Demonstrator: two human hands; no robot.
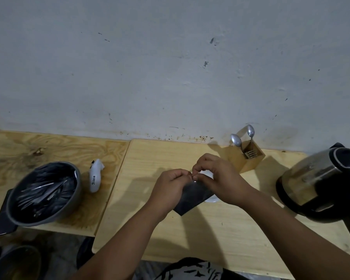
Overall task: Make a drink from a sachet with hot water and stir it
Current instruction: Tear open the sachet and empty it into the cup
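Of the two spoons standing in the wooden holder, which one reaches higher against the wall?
The right spoon: its bowl stands higher against the wall than the left spoon, which leans outward over the wooden holder.

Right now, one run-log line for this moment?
step: opening sachet | left hand and right hand: pinching dark sachet top edge | kettle: right, untouched | spoons: in holder

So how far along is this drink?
Early. Both hands, left hand and right hand, pinch the top of a dark sachet over a white cup, apparently about to tear it. Pouring from the kettle and stirring with a spoon remain.
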